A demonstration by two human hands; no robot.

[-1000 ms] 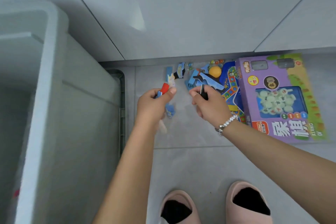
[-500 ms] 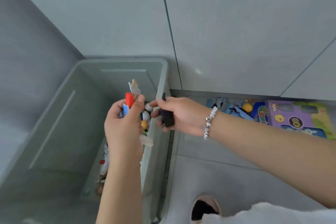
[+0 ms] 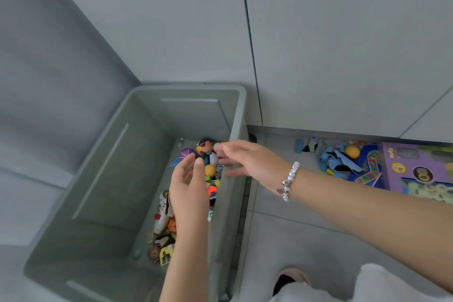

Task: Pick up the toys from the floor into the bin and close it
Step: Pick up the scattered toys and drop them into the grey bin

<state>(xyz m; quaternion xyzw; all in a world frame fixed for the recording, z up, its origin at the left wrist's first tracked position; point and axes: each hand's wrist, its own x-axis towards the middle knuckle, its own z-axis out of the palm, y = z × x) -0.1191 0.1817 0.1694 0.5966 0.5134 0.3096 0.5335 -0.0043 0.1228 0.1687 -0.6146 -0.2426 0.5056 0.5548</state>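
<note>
Both hands, left (image 3: 188, 184) and right (image 3: 247, 162), hover released and empty-fingered over the grey bin (image 3: 117, 179), where small toys (image 3: 208, 162) lie; more toys (image 3: 343, 162) remain on the floor at right.

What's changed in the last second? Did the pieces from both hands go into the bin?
Both hands carried their pieces from the floor over the bin and let go: the left hand and right hand now hang open and empty above the toys inside. Where the pieces landed is unclear. The purple game box and blue pieces remain on the floor.
</note>
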